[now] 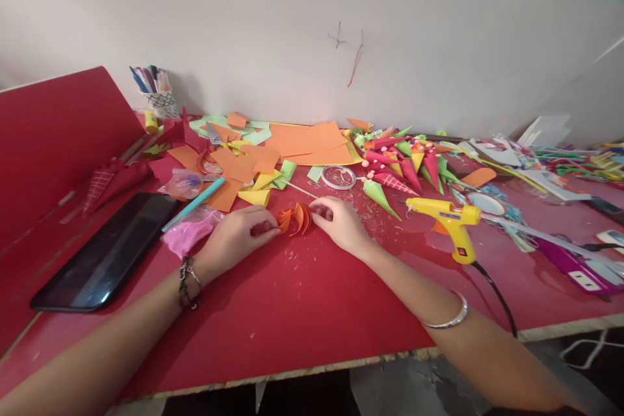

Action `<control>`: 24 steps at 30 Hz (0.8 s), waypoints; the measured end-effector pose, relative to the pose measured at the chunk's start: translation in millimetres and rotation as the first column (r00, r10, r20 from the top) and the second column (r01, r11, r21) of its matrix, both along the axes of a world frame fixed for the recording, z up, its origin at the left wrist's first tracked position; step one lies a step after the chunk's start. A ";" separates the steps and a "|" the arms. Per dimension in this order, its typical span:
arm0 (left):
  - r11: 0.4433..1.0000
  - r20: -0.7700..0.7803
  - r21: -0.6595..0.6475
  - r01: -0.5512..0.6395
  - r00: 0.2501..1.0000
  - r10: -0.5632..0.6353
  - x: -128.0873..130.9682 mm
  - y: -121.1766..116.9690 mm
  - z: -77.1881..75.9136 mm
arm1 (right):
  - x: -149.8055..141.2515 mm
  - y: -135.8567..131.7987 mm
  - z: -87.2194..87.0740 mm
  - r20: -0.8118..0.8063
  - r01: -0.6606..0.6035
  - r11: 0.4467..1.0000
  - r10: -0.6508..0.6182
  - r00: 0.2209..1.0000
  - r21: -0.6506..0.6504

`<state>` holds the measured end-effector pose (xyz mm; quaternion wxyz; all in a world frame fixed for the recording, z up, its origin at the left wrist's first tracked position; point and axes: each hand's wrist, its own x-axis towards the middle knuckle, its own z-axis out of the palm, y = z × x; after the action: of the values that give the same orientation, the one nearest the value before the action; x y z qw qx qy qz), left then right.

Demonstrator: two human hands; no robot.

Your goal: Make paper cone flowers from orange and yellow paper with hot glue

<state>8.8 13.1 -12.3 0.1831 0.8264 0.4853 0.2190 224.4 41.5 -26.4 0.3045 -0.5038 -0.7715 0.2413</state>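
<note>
A small orange paper flower (294,218) made of curled petals lies on the red table (302,312) between my hands. My left hand (238,235) pinches its left side with closed fingers. My right hand (338,223) presses closed fingers against its right side. A thin wooden stick (299,189) runs back from the flower toward the paper scraps.
A yellow glue gun (451,218) stands right of my hands, its cord running to the table edge. A black tablet (110,253) lies left. Orange, yellow and green paper pieces (273,149), coloured paper cones (400,166), a tape roll (338,177) and a pen cup (158,101) sit behind.
</note>
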 end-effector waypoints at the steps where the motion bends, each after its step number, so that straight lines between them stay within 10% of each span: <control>1: 1.000 -0.001 0.002 0.001 1.000 -0.001 0.4 -0.2 0.2 | -0.3 -0.2 0.2 0.003 -0.001 1.000 0.001 1.000 0.006; 24: 0.998 0.020 0.032 0.055 0.998 -0.056 0.9 0.6 0.9 | -3.5 -9.6 5.0 0.008 -0.020 1.000 0.020 1.000 -0.008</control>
<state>9.7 13.7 -11.4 0.1814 0.8400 0.4567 0.2302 220.9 31.9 -21.4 0.2970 -0.4983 -0.7767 0.2453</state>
